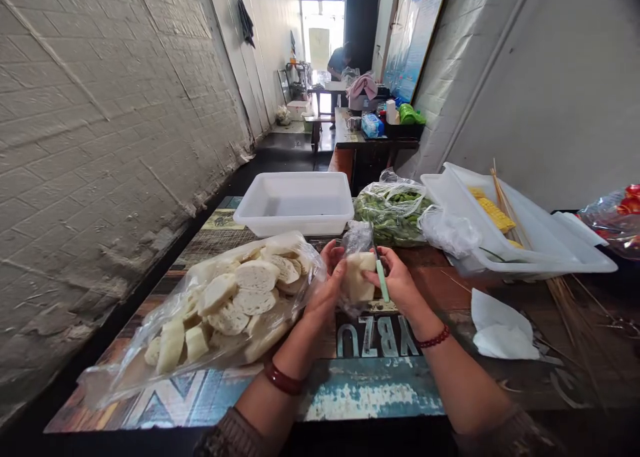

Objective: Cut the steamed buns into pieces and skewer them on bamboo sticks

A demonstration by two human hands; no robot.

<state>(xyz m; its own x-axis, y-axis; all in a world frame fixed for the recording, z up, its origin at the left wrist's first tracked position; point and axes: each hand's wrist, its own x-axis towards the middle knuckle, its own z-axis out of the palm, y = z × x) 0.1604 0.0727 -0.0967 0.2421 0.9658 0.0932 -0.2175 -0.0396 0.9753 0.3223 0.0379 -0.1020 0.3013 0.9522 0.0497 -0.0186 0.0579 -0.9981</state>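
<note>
Left hand: cupped against the left side of the block, nearer than the white tub; how firmly it is closed cannot be told, as some fingertips are hidden.
Right hand: closed round the knife, with the thumb pressed to the block.
Pale block: held between both hands, in front of the white tub's right end, with clear plastic film bunched about it.
Green-handled knife: held upright-looking along the block's right side, blade pointed away from the wearer.
Slip risk: the thumb or the left fingers could be nicked if the block were turned while the blade lies so close.
Film risk: the plastic could be caught or cut by the edge, and the grip loosened if its surface is slick.
White slices: piled in an open clear bag, nearer than the white tub and to its left; pieces could be spilled if the bag's mouth were knocked by the left forearm.
Green vegetables: bagged just right of the white tub.
Corn: kept in a white tray, farther right of that tub on the tabletop.
</note>
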